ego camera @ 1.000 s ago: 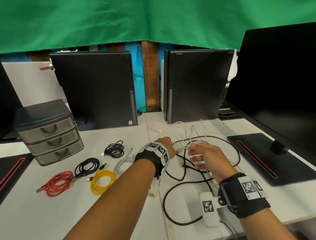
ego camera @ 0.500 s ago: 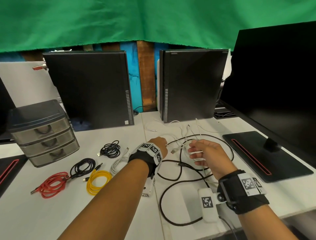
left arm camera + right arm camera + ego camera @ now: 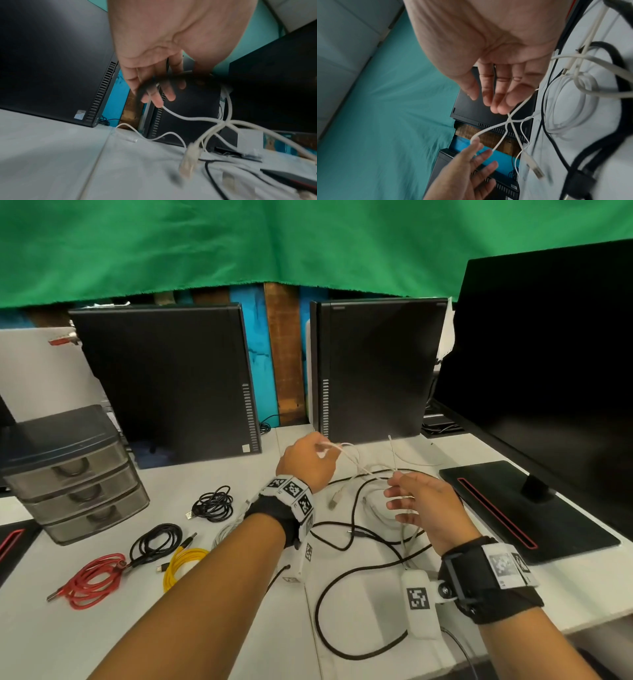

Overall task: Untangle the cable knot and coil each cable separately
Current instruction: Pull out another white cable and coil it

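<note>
Left hand (image 3: 306, 462) pinches white cable (image 3: 185, 117) at its fingertips — knot hangs just past the pinch; right hand (image 3: 423, 508) slack, fingers loose beside the knot.

The white table (image 3: 219, 631) in front of me has a seam running front to back. On its left part lie a grey three-drawer plastic organiser (image 3: 73, 474), a red coiled cable (image 3: 90, 582), a yellow coiled cable (image 3: 180, 566), and two black coiled cables (image 3: 156, 542) (image 3: 214, 503). On its right part lie a loose black cable (image 3: 342, 604), tangled white cables (image 3: 387, 508), two upright black computer towers (image 3: 164, 385) (image 3: 376, 371) and a flat black monitor base (image 3: 527, 508).
</note>
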Motion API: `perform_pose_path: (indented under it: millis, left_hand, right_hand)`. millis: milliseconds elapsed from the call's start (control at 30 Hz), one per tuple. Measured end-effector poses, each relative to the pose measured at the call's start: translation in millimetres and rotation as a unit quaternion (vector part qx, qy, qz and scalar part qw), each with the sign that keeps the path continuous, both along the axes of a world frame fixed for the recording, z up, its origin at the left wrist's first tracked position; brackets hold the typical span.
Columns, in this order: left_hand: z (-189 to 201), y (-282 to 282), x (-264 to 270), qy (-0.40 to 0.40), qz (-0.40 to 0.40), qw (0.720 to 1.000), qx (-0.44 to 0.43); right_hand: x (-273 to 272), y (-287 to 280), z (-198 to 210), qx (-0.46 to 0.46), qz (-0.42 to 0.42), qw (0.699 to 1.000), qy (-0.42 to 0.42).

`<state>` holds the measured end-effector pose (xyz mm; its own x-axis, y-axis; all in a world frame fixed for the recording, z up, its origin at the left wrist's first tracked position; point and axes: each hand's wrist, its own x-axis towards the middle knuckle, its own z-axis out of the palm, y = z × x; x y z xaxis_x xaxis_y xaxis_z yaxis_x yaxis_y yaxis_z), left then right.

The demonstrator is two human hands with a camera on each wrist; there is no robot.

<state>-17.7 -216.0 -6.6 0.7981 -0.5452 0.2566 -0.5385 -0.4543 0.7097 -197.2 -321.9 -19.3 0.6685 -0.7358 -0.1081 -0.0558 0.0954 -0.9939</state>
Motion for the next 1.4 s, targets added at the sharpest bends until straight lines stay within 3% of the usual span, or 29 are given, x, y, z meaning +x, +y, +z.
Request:
perform_pose_path:
  millis: [133,233,367,500,567,667,767,867,967,1033,1133,1200,1300,1333,1400]
  left_hand:
    - [35.1,-1.0,-5.7,0.014,-0.032,0.993,-0.110]
    - [63.1,0.4,-15.5,0.026,-0.067,0.987,-0.147]
    - [83.4,3.8,-31.2,0.053,-0.136,0.981,-0.128]
    - [94.1,3.9,-49.8,0.125,-0.182,0.971,-0.088]
    - [93.3,1.1,-54.2,0.114,-0.176,0.976,-0.060]
    - [86.5,0.5,-49.6,0.105,-0.151,0.983,-0.006]
    - [72.4,3.7,-41.8,0.158,-0.157,0.974,0.051]
    - [57.6,17.2,-49.5,0.176,-0.196,0.961,0.084]
    - [45.9,42.7,-64.5,0.266,-0.147,0.951,-0.057]
    - [39.1,62.4,-73.9,0.305,-0.141,0.937,-0.098]
    - [20.0,90.4,-84.7,0.297,-0.223,0.927,-0.052]
    - [8.4,107.2,-86.2,0.265,-0.235,0.933,-0.055]
    - [7.5,131.1,-86.2,0.257,-0.211,0.939,-0.091]
    - [10.0,138.7,-86.3,0.257,-0.205,0.939,-0.101]
    - [17.0,152.8,-88.0,0.262,-0.201,0.936,-0.122]
  right_hand:
    - [0.1,0.4,2.9,-0.016,-0.010,1.000,-0.008]
    - [-1.3,5.3,10.2,-0.052,-0.021,0.998,-0.037]
    - [-4.6,16.4,24.1,-0.126,-0.004,0.990,-0.065]
    - [-12.9,30.7,32.9,-0.211,0.193,0.958,-0.016]
    - [-14.2,38.8,33.9,-0.193,0.287,0.938,-0.019]
    - [-12.8,43.7,35.6,-0.107,0.298,0.948,-0.032]
    - [-13.8,44.0,37.2,-0.087,0.315,0.944,-0.050]
    - [-12.1,48.3,37.3,-0.097,0.280,0.952,-0.080]
    - [-7.6,50.7,36.5,-0.093,0.196,0.971,-0.103]
    - [-5.5,51.5,33.7,-0.083,0.149,0.979,-0.110]
    - [-2.6,60.8,29.3,-0.066,0.139,0.983,-0.101]
    - [1.0,70.0,25.7,-0.072,0.136,0.984,-0.085]
    - [3.8,86.0,20.6,-0.201,0.041,0.976,-0.071]
    - [1.8,92.9,20.5,-0.284,0.000,0.956,-0.071]
    - [-4.0,107.3,20.9,-0.451,0.024,0.886,-0.103]
